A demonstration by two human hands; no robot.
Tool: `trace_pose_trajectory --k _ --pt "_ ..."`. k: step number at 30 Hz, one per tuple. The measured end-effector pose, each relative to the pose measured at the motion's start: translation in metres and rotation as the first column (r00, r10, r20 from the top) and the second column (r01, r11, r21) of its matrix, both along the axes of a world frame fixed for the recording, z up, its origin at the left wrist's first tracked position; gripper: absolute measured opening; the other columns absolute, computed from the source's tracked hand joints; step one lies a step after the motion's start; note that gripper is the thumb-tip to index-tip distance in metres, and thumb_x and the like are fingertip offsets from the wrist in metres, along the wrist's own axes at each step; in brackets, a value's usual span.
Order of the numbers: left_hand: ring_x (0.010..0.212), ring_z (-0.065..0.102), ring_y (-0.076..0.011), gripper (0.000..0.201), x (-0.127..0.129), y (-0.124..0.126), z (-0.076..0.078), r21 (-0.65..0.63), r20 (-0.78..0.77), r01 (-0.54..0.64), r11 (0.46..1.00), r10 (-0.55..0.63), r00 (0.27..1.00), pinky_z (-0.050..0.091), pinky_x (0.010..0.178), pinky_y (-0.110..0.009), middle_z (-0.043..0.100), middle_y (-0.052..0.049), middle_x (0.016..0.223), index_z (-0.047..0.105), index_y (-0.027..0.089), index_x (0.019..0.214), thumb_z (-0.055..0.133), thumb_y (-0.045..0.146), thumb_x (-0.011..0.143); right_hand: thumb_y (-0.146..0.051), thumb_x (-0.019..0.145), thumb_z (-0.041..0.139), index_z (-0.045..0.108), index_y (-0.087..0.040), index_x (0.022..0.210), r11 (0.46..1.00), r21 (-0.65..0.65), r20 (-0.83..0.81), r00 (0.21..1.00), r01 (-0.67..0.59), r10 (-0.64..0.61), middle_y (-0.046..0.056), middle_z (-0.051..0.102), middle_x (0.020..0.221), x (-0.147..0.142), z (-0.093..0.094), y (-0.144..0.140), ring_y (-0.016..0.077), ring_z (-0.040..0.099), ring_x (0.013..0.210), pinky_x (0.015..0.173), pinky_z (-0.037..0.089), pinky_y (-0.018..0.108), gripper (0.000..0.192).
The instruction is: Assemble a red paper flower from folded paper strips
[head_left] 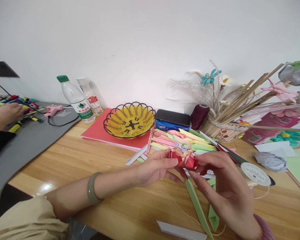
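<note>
A folded paper flower (183, 156) in red and peach is held up between my two hands over the table. My left hand (156, 168), with a pale bangle at the wrist, is closed on its left side. On the right side, the thumb and fingers of my right hand (222, 181) pinch it. Just below are green folded paper strips (198, 206) and a thin pale string (176, 202). A pile of folded paper strips (182, 138) in pink, yellow, green and white lies behind the flower, partly hidden by my hands.
A yellow woven basket (131, 121) sits on red paper (95, 133), beside a water bottle (77, 103). At right are a thread spool (255, 174), crumpled grey paper (271, 161) and a stick holder (218, 131) with paper flowers. Another person's hand (8, 113) works at far left.
</note>
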State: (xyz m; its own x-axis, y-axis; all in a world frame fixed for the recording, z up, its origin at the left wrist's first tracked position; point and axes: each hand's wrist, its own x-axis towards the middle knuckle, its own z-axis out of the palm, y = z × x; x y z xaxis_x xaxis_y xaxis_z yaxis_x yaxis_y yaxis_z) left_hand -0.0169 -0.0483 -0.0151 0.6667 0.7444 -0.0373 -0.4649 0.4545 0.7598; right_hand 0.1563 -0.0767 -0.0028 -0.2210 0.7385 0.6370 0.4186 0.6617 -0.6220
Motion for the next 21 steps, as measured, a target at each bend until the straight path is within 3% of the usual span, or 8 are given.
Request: trace_pose_trajectory --k 3,8,21 --pt "0.073 0.056 -0.0154 0.037 0.0013 0.0000 -0.0011 0.012 0.003 -0.015 1.000 0.014 1.000 0.049 0.065 -0.031 0.060 -0.007 0.082 0.061 0.013 0.088 0.071 0.039 0.064 -0.015 0.077 0.059 0.051 -0.028 0.110 0.998 -0.067 -0.049 0.999 -0.002 -0.002 0.003 0.047 0.090 0.0015 -0.0011 0.0030 0.0128 0.050 0.069 0.057 0.048 0.027 0.037" --pt "0.071 0.056 -0.0140 0.037 0.0017 0.0003 -0.0045 0.011 -0.008 -0.019 1.000 0.019 1.000 0.050 0.062 -0.029 0.059 -0.006 0.080 0.061 0.012 0.085 0.071 0.040 0.063 -0.017 0.078 0.060 0.055 -0.028 0.102 0.985 -0.144 -0.092 0.993 -0.091 0.078 0.003 0.047 0.092 0.0002 -0.0012 0.0087 0.0137 0.053 0.079 0.060 0.050 0.023 0.026" --pt "0.072 0.058 -0.0146 0.041 0.0041 -0.0034 -0.0023 -0.002 -0.062 -0.075 0.997 0.075 0.995 0.052 0.057 -0.027 0.061 -0.007 0.085 0.062 0.013 0.083 0.076 0.040 0.056 -0.020 0.077 0.062 0.056 -0.025 0.093 0.997 -0.064 -0.029 0.998 -0.051 0.049 0.003 0.051 0.085 -0.0026 -0.0003 0.0062 0.0144 0.055 0.074 0.058 0.051 0.026 0.018"
